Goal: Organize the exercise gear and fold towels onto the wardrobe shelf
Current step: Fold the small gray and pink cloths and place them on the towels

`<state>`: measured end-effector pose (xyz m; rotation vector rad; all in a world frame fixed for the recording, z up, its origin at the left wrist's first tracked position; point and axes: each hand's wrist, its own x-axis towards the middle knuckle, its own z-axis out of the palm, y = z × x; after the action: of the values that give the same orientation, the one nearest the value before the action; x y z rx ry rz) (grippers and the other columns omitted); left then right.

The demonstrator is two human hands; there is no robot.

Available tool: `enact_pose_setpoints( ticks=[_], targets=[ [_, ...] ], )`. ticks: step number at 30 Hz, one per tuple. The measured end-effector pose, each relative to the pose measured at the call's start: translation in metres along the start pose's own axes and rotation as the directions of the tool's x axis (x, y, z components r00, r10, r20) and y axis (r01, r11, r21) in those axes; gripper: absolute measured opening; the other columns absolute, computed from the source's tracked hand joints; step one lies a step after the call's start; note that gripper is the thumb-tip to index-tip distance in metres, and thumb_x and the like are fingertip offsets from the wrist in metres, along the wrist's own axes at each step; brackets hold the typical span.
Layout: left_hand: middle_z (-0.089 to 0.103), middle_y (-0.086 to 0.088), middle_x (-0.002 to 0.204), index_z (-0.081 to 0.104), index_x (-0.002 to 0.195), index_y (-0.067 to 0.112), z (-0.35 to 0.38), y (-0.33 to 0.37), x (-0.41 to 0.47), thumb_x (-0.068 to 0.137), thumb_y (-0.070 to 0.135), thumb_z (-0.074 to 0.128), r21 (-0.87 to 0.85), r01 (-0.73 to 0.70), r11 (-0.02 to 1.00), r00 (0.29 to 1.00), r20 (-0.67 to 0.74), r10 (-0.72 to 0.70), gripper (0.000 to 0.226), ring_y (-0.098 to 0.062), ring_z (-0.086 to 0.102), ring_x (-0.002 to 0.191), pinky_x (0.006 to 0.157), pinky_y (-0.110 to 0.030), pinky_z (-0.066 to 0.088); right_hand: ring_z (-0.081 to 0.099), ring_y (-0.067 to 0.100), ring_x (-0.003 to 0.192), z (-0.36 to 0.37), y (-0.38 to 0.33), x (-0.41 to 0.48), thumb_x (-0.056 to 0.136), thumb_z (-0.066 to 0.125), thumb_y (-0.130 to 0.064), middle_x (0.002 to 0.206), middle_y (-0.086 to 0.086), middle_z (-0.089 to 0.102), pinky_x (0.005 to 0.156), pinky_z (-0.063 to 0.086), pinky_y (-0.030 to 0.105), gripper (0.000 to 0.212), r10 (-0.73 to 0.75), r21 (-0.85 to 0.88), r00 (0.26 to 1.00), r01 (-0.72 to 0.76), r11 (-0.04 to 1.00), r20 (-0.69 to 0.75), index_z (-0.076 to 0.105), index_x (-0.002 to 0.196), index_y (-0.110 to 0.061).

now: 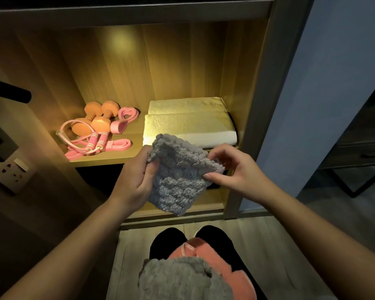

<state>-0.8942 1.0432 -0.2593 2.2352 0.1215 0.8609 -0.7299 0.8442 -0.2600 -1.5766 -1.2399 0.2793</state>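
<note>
Our fingers (213,176) are pinching the small grey towel (178,180) — left hand (134,180) gripping its left edge, right hand (236,169) nipping the right corner — and we are holding it before the wardrobe shelf (108,158), near the folded white towels (188,124); pink dumbbells (97,119) are lying at the shelf's left.

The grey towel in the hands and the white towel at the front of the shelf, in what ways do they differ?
The grey towel is dark and shaggy; the white towel is pale with a finer pile. The grey towel is held up by the left hand and right hand; the white towel lies on the shelf. The grey towel hangs loose; the white towel is folded flat. Both are soft towels.
</note>
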Motion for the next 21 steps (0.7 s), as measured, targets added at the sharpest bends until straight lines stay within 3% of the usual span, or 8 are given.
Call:
enact_pose_setpoints(
  ticks=[3,6,8,12,17,21],
  targets=[
    [0.058,-0.001,0.087,0.047,0.110,0.029,-0.002,-0.001,-0.002,0.097,0.042,0.031,0.053,-0.040,0.998,0.998,-0.048,0.042,0.025,-0.013,0.054,0.076,0.058,-0.046,0.046,0.062,0.016,0.091,0.000,-0.003,-0.002,0.080,0.077,-0.019,0.101,-0.017,0.060,0.078,0.055,0.041,0.028,-0.006,0.024,1.000,0.006,1.000,0.001,0.058,0.101,-0.021],
    [0.056,0.007,0.089,0.046,0.113,0.024,-0.005,-0.002,-0.005,0.096,0.038,0.032,0.083,-0.086,0.993,0.993,-0.077,0.093,0.025,-0.007,0.052,0.076,0.058,-0.036,0.045,0.061,0.019,0.088,-0.001,-0.005,-0.001,0.079,0.078,-0.018,0.097,-0.009,0.062,0.077,0.053,0.045,0.024,-0.001,-0.012,1.000,0.001,1.000,0.019,0.060,0.095,-0.018],
    [0.056,0.003,0.089,0.046,0.113,0.023,-0.005,-0.002,-0.006,0.096,0.036,0.033,0.113,-0.102,0.988,0.990,-0.088,0.112,0.025,-0.008,0.052,0.075,0.057,-0.038,0.046,0.061,0.016,0.091,0.000,-0.007,0.001,0.079,0.078,-0.018,0.099,-0.006,0.063,0.079,0.054,0.045,0.024,-0.003,-0.019,0.999,0.003,1.000,0.042,0.061,0.097,-0.018],
    [0.055,0.000,0.084,0.045,0.111,0.022,-0.003,-0.003,-0.006,0.095,0.035,0.034,0.132,-0.092,0.987,0.986,-0.127,0.109,0.023,-0.009,0.050,0.066,0.055,-0.042,0.046,0.061,0.012,0.101,0.003,-0.013,0.004,0.081,0.076,-0.018,0.108,-0.019,0.060,0.082,0.055,0.035,0.035,-0.071,-0.014,0.997,0.072,0.997,0.021,0.058,0.107,-0.032],
    [0.056,-0.002,0.087,0.043,0.116,0.022,-0.005,-0.004,-0.009,0.094,0.034,0.033,0.142,-0.087,0.986,0.983,-0.148,0.108,0.027,-0.019,0.055,0.072,0.059,-0.038,0.046,0.061,0.017,0.091,0.006,-0.013,-0.002,0.080,0.072,-0.030,0.100,-0.013,0.060,0.075,0.055,0.031,0.023,-0.099,-0.028,0.994,0.098,0.995,-0.043,0.055,0.094,-0.031],
    [0.054,-0.001,0.083,0.044,0.112,0.020,-0.006,-0.005,-0.011,0.094,0.032,0.034,0.158,-0.122,0.980,0.977,-0.153,0.147,0.024,-0.003,0.049,0.069,0.058,-0.026,0.039,0.060,0.015,0.084,0.007,-0.012,-0.004,0.080,0.077,-0.019,0.096,-0.011,0.062,0.070,0.054,0.030,0.024,-0.081,-0.040,0.996,0.080,0.996,-0.030,0.059,0.094,-0.027]
  ],
)
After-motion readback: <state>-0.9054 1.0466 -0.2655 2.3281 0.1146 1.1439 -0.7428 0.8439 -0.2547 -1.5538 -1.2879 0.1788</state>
